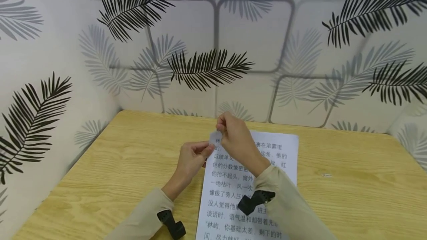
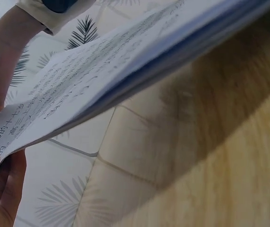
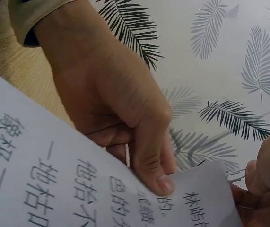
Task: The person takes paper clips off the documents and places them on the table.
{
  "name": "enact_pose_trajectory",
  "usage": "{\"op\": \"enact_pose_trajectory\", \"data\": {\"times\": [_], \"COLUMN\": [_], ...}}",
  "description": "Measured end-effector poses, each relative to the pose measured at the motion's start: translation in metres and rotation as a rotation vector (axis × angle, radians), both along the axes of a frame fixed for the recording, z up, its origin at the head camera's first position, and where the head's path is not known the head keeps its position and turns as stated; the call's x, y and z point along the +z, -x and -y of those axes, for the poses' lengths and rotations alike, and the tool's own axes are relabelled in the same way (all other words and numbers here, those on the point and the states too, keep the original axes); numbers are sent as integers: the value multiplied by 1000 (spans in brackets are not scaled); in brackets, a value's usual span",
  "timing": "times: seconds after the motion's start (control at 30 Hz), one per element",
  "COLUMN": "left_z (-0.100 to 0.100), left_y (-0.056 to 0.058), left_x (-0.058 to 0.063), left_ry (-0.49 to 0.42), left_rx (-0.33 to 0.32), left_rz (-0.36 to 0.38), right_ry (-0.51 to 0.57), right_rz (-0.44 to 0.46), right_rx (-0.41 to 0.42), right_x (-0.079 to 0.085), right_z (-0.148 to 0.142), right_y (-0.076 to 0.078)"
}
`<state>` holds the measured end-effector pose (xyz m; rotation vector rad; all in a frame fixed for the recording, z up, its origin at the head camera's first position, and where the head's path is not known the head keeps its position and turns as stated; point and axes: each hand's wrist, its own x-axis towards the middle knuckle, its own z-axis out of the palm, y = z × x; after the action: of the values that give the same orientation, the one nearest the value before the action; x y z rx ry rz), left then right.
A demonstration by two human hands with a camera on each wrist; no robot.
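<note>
A stack of printed paper sheets (image 1: 247, 195) lies on the table, its upper left corner lifted. My left hand (image 1: 191, 158) pinches the left edge near that corner, thumb on the printed side and fingers behind. In the right wrist view, my right hand (image 3: 269, 179) pinches a small wire paper clip (image 3: 236, 176) at the corner's edge. Whether the clip has slid over the sheets I cannot tell. The head view hides the clip behind my right hand (image 1: 235, 136). From the left wrist view, the stack's side (image 2: 139, 80) looks several sheets thick.
The light wooden table (image 1: 133, 147) runs back to a wall (image 1: 247, 40) covered with a leaf pattern. A small whitish thing (image 1: 327, 175), too small to make out, lies on the table to the right of the sheets. Both wrists wear black devices.
</note>
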<state>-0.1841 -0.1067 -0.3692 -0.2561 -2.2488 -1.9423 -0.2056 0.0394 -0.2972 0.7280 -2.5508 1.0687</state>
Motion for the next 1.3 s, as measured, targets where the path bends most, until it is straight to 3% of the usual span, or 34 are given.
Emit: {"op": "enact_pose_trajectory", "data": {"times": [0.23,1.3], "left_z": [1,1], "left_y": [0,-1], "left_x": [-2,2], "left_ry": [-2,-45], "left_rx": [10,11], "left_rz": [8,57], "right_ry": [48,32], "right_rz": [-64,-3], "right_rx": [48,-1], "right_x": [5,14], "right_z": [-3,-23], "right_y": [3,5]}}
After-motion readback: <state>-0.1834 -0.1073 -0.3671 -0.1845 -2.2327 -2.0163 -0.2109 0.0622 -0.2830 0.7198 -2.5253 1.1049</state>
